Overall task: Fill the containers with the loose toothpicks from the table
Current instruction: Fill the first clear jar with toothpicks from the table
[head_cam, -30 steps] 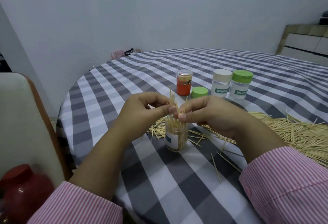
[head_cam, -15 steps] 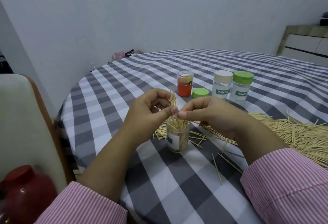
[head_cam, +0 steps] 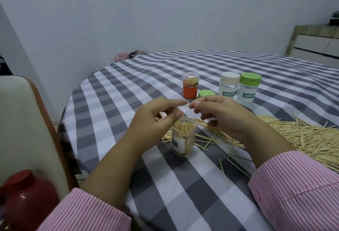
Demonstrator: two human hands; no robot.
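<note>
Open jar (head_cam: 183, 139) stood lower centre, nearly full, sticks poking over rim. Left hand (head_cam: 156, 119) hovered right at mouth, fingers loosely curled, nothing clearly gripped. Right hand (head_cam: 222, 115) beside it, half open, empty as far as visible. Risk imo: thumb clips tall narrow jar, tips it, sticks spill. Loose toothpicks (head_cam: 302, 135) heaped at right, strays near front table edge could roll off. Capped containers (head_cam: 238, 88) farther back, plenty open cloth beyond.
</note>
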